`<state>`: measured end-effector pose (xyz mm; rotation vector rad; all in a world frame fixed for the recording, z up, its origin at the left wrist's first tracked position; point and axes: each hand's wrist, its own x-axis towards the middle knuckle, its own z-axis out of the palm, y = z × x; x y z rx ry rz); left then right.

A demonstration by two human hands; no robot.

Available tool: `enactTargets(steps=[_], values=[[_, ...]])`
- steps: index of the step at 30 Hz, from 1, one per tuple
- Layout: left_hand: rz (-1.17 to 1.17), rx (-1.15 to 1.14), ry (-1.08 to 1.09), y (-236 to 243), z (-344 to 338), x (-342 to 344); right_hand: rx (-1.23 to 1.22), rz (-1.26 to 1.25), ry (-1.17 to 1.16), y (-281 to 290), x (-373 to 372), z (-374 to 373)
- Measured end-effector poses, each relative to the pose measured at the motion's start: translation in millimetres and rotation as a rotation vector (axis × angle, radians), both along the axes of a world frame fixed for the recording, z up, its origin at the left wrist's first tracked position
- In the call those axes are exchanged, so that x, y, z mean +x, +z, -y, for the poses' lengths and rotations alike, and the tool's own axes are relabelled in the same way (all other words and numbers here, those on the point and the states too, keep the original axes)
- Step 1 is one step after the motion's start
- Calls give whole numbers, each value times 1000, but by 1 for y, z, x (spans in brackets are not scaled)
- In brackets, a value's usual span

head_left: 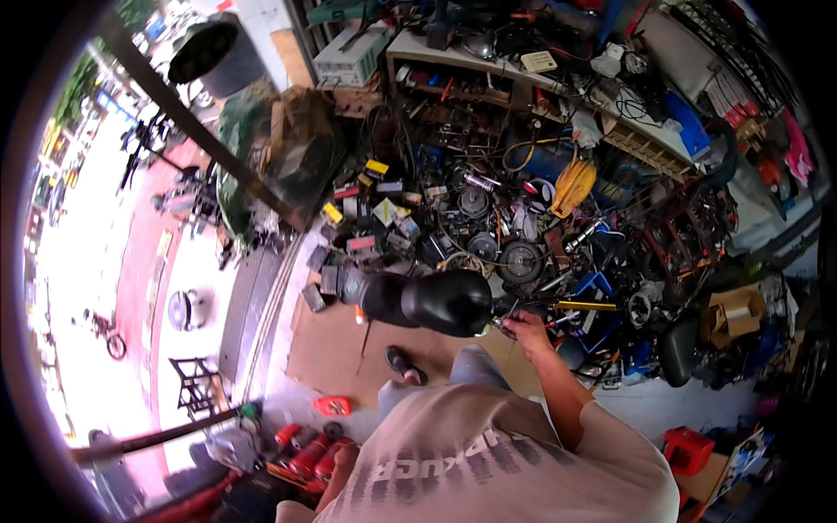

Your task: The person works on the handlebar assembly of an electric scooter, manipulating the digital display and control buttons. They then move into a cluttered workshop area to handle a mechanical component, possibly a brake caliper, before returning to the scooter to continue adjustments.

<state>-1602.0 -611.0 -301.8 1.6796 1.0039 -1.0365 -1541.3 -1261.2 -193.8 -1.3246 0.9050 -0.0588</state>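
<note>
My right hand (523,333) is closed at the right-hand end of a black two-part scooter seat (449,302). A small, thin, shiny piece shows at its fingertips, too small to name. Just beyond that hand runs a gold-coloured tube (586,306), with red and blue parts around it. My left hand (345,457) hangs low beside my body, near several red bottle-like containers (307,460); its fingers are too hidden to read. Below the seat, my shoe (404,364) rests on a brown floor sheet (336,349).
Piled parts, wheels (520,261) and small boxes (377,167) cover the floor ahead. A cluttered workbench (488,65) stands behind them. At right are an open cardboard box (734,314) and a red container (687,450). A red bottle (332,405) lies at left, near the street side.
</note>
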Motion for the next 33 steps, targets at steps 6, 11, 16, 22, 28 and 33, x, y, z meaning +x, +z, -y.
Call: enactTargets(steps=[6, 11, 16, 22, 28, 33], values=[[-10, 262, -141, -8, -51, 301, 19, 17, -77, 28, 35, -44], [371, 130, -188, 15, 71, 508, 121, 62, -187, 19, 57, -45], [829, 429, -930, 63, 236, 597, 248, 148, -200, -11, 108, -39], [946, 557, -1293, 204, 496, 715, 313, 255, -293, -14, 172, -5], [1604, 558, -1410, 250, 687, 891, 351, 318, -463, -26, 206, 11], [1537, 506, -1370, 232, 805, 1012, 494, -5, -563, -34, 265, 11]])
